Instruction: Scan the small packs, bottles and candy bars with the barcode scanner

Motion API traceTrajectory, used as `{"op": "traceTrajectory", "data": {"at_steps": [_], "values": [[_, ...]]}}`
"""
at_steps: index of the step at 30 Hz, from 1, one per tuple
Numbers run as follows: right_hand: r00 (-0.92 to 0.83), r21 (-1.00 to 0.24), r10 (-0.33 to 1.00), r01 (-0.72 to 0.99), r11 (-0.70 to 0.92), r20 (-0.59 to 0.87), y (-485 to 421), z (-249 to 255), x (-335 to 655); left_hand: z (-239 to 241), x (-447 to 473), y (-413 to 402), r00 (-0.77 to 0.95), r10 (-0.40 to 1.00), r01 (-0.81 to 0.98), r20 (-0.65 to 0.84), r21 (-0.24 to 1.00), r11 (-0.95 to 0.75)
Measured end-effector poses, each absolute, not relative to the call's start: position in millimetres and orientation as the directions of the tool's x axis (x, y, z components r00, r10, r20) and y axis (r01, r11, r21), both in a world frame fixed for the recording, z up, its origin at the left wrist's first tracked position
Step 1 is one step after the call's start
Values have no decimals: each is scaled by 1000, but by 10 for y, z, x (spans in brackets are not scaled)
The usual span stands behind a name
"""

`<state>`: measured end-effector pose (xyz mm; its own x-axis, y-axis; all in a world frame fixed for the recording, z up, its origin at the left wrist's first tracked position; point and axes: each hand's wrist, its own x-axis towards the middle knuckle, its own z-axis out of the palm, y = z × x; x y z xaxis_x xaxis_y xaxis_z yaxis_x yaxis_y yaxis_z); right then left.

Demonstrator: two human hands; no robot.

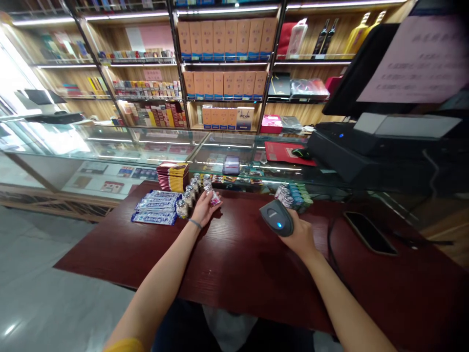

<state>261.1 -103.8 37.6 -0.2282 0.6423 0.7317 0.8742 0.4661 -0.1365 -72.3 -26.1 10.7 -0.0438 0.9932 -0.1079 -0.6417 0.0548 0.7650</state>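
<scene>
My left hand (203,211) is closed around a small jar (215,198) with a silver lid and a red-and-white label, tilted just above the table. Right beside it, small silver-lidded jars (188,198) stand in rows. In my right hand (302,235) is a dark barcode scanner (275,218), a blue light glowing on its top. Its head points left, toward the jar, with a gap between them. Beyond the scanner, more silver-lidded jars (282,191) stand beside blue and green containers (299,196). My right fingers are partly hidden behind the scanner.
Blue-and-white packets (156,207) and a stack of yellow-and-red packs (173,177) occupy the table's left. A phone (370,233) and a black cable (331,244) lie at right. A glass counter (234,146) with a monitor (361,73) borders the far edge.
</scene>
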Motion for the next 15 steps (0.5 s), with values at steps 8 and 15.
{"op": "traceTrajectory", "data": {"at_steps": [8,15], "values": [[142,-323,628,928,184,765,-928,426,3001,287,-506,-313,-2,1000,-564,25,825,-22],[406,-530,552,844,78,728,-935,581,3328,517,58,-313,36,992,-396,117,914,-93]]}}
